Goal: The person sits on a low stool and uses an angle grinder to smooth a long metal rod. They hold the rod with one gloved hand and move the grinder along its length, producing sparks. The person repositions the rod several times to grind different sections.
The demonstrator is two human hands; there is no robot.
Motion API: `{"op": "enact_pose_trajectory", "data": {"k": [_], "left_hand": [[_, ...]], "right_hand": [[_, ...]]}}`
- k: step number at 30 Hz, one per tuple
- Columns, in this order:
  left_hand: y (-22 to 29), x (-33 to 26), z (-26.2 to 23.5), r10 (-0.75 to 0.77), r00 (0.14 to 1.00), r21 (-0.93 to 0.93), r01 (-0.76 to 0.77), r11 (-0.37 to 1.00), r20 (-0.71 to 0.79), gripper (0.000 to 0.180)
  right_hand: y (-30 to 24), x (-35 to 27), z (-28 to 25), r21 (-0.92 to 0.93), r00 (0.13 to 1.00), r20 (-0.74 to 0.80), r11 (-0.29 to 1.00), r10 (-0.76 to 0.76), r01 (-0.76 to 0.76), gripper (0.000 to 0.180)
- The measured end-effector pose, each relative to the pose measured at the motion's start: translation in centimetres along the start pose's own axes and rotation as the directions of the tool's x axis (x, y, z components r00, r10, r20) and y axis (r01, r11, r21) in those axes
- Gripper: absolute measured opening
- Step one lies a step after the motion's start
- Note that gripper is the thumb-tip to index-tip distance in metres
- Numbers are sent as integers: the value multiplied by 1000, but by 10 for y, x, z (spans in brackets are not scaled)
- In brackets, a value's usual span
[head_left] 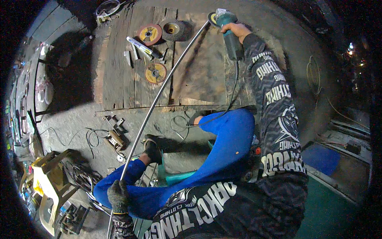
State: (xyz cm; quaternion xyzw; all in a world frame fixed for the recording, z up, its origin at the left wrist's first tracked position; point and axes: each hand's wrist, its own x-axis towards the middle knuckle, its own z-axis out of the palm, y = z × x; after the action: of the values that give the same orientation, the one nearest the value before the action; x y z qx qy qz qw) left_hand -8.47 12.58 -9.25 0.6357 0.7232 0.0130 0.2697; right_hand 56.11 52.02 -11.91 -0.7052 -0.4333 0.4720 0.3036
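My left hand (118,196), in a dark grey knit glove, is closed around the lower part of a long, thin metal rod (157,97). The rod slants from my lap up to the far side of the wooden board (199,75). With bare fingers, my right hand (237,31) grips a teal and black angle grinder (232,47). At the rod's far end sits the grinder's disc (213,18), touching it or very close; I cannot tell which. A dark cord (236,79) trails from the grinder toward my knees.
On the board lie a reddish abrasive disc (150,34), a black wheel (175,30), a yellow-brown disc (155,73), a white marker-like tube (139,46) and small metal pieces (127,58). A broken yellow plastic chair (53,179) stands left. Coiled cord (181,123) and metal brackets (115,139) are on the floor.
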Motion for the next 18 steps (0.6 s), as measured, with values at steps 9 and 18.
{"op": "enact_pose_trajectory", "data": {"k": [9, 18], "left_hand": [[3, -1, -5, 41, 999, 23, -41, 999, 10, 37], [5, -14, -3, 16, 999, -17, -17, 1000, -34, 39]], "right_hand": [[-12, 32, 6, -432, 997, 28, 900, 72, -53, 26], [-5, -1, 23, -486, 956, 290, 855, -39, 182, 26]]}}
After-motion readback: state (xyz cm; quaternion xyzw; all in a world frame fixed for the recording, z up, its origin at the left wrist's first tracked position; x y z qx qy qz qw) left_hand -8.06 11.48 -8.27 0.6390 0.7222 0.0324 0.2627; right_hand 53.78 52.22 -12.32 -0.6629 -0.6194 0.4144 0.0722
